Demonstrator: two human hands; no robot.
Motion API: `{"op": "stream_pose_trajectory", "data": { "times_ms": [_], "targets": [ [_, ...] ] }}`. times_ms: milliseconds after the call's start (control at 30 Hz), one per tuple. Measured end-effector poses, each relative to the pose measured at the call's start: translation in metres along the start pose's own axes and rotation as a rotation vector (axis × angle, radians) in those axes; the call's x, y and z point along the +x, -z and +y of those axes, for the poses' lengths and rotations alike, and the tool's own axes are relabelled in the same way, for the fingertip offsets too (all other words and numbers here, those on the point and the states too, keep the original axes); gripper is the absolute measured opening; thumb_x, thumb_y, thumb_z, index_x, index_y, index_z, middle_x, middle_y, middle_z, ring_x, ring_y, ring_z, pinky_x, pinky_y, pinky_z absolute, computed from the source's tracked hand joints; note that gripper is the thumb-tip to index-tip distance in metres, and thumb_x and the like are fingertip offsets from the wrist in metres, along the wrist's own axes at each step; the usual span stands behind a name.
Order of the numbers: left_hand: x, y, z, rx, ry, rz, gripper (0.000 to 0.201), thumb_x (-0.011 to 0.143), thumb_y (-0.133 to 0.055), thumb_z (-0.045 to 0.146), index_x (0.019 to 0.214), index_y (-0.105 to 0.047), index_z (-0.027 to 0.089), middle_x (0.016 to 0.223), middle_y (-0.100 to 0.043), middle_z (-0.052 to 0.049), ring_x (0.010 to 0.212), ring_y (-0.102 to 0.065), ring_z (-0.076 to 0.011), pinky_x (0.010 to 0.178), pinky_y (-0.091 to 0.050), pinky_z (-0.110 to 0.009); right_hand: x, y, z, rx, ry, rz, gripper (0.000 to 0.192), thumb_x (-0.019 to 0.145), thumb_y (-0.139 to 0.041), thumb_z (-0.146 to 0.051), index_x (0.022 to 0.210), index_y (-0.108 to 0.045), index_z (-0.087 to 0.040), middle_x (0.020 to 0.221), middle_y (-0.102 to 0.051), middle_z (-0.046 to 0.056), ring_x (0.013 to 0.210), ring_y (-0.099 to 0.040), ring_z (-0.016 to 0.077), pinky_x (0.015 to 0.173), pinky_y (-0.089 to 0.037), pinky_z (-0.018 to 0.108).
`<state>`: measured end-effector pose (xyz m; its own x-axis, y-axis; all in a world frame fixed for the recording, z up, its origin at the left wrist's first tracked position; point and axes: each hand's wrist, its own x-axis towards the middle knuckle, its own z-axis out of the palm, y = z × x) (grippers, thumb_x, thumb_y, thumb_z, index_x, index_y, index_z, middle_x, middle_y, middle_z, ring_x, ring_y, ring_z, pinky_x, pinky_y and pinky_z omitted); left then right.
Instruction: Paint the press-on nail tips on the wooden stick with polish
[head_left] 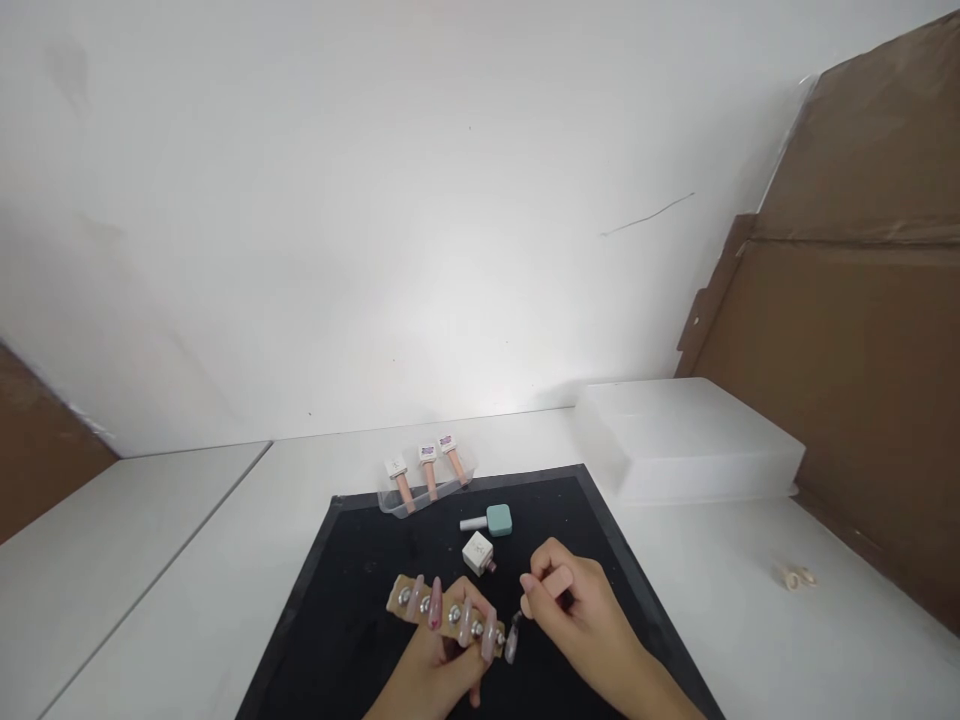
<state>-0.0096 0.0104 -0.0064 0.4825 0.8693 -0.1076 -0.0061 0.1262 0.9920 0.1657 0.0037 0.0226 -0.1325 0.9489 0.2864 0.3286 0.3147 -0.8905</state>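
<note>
My left hand (442, 655) is closed around a brown nail tip holder strip (403, 592) set with silver round studs. Several long pinkish false nails (436, 603) stand out from the strip. At its right end another false nail (512, 642) looks greyer and glossy. Closed fingers of my right hand (581, 610) grip the pink cap of a nail polish brush (557, 582). The dark brush tip is right at the greyish nail; whether they touch I cannot tell. Just beyond my hands, a white square nail polish bottle (478, 552) lies with its purplish neck uncapped.
A mint-green bottle with a white cap (499, 520) lies on the black mat (352, 560). Behind, a clear tray (397, 510) holds three pink-capped polish bottles (428, 468). A translucent white box (697, 440) and small beige rings (795, 577) are at right, near brown cardboard (847, 360).
</note>
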Motion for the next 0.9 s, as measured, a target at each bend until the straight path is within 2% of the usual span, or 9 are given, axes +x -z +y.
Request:
{"op": "stream_pose_trajectory", "data": {
  "times_ms": [167, 267, 400, 600, 733, 900],
  "targets": [
    [0.0, 0.001, 0.0, -0.022, -0.01, -0.003, 0.036, 0.067, -0.065, 0.051, 0.075, -0.049, 0.02, 0.058, -0.043, 0.008, 0.044, -0.035, -0.0048, 0.041, -0.039, -0.018, 0.0, 0.003, -0.006, 0.061, 0.06, 0.066, 0.032, 0.086, -0.045, -0.025, 0.056, -0.036, -0.022, 0.056, -0.045, -0.003, 0.049, -0.045, 0.0117, 0.045, -0.033, 0.022],
    [0.0, 0.0, 0.004, -0.023, -0.009, 0.01, 0.034, 0.067, -0.065, 0.05, 0.074, -0.049, 0.02, 0.058, -0.042, 0.008, 0.044, -0.036, -0.0051, 0.042, -0.04, -0.019, -0.001, 0.002, -0.01, 0.109, 0.086, 0.0, 0.031, 0.086, -0.045, -0.026, 0.055, -0.039, -0.021, 0.059, -0.05, -0.002, 0.048, -0.047, 0.0111, 0.044, -0.033, 0.022],
    [0.0, -0.002, 0.006, -0.008, -0.008, 0.013, 0.032, 0.068, -0.065, 0.048, 0.074, -0.051, 0.019, 0.057, -0.042, 0.007, 0.044, -0.037, -0.0054, 0.042, -0.038, -0.019, -0.002, -0.002, -0.008, 0.117, 0.061, -0.11, 0.025, 0.084, -0.048, -0.026, 0.061, -0.041, -0.021, 0.052, -0.049, -0.004, 0.043, -0.044, 0.0105, 0.042, -0.031, 0.022],
    [-0.001, -0.002, 0.002, -0.01, 0.002, 0.02, 0.033, 0.069, -0.064, 0.048, 0.074, -0.05, 0.019, 0.056, -0.043, 0.008, 0.044, -0.036, -0.0052, 0.042, -0.038, -0.018, 0.0, 0.0, -0.002, 0.028, -0.011, 0.006, 0.025, 0.086, -0.046, -0.026, 0.062, -0.038, -0.022, 0.053, -0.043, -0.005, 0.047, -0.042, 0.0115, 0.045, -0.03, 0.023],
    [-0.001, 0.0, 0.0, -0.027, -0.004, 0.017, 0.034, 0.067, -0.065, 0.049, 0.075, -0.05, 0.019, 0.059, -0.045, 0.007, 0.044, -0.036, -0.0052, 0.042, -0.039, -0.019, 0.001, 0.004, -0.006, 0.06, 0.006, 0.067, 0.028, 0.087, -0.045, -0.027, 0.06, -0.037, -0.022, 0.054, -0.046, -0.004, 0.049, -0.045, 0.0119, 0.047, -0.033, 0.023],
    [0.002, 0.0, -0.001, -0.035, -0.013, 0.011, 0.034, 0.067, -0.065, 0.049, 0.074, -0.05, 0.019, 0.057, -0.043, 0.007, 0.043, -0.036, -0.0052, 0.041, -0.039, -0.019, -0.002, 0.001, -0.007, 0.085, 0.088, -0.043, 0.028, 0.084, -0.047, -0.025, 0.058, -0.04, -0.021, 0.053, -0.049, -0.003, 0.046, -0.045, 0.0112, 0.045, -0.033, 0.022]
  ]
}}
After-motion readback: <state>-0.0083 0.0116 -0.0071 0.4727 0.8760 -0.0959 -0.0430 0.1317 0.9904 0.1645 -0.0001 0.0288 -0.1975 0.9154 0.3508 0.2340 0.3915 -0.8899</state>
